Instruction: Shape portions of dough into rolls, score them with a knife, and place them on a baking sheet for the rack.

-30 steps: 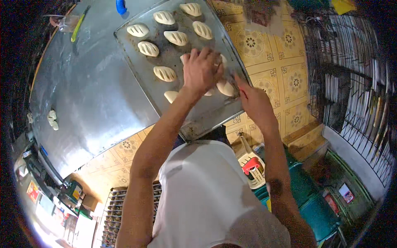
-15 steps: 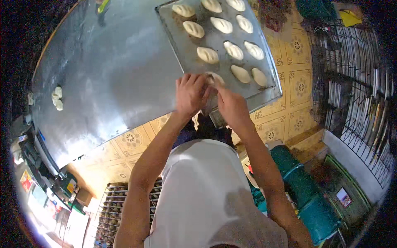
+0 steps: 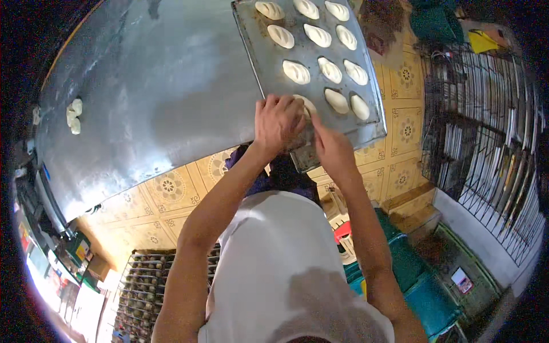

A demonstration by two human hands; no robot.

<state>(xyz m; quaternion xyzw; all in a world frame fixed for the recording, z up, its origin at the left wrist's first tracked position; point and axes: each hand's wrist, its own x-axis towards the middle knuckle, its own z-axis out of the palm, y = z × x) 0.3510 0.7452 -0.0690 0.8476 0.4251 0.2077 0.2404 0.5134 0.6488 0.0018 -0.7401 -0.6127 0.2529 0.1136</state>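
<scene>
A dark metal baking tray [image 3: 264, 63] holds rows of pale oval dough pieces. Most, such as this scored dough piece [image 3: 296, 72], have slashes on top; a smooth dough piece [image 3: 336, 101] and another smooth one [image 3: 359, 107] lie at the near right. My left hand [image 3: 278, 124] is beside the nearest-left dough piece [image 3: 307, 106], partly covering it, with fingers curled and fingertips hidden. My right hand [image 3: 335, 150] is just right of it, thumb and fingers pinched together toward the dough. Whatever the pinch holds is too small and blurred to make out.
The tray lies at the right end of a large metal table [image 3: 189, 74]. Small dough lumps [image 3: 74, 116] sit at its far left. Wire racks [image 3: 486, 143] stand at right above a patterned tile floor [image 3: 171, 186]. Green bins [image 3: 426, 286] stand behind my right arm.
The table and tray have shifted rightward in view. My right hand has drawn a little down and right from the nearest dough piece; my left hand stays beside that piece.
</scene>
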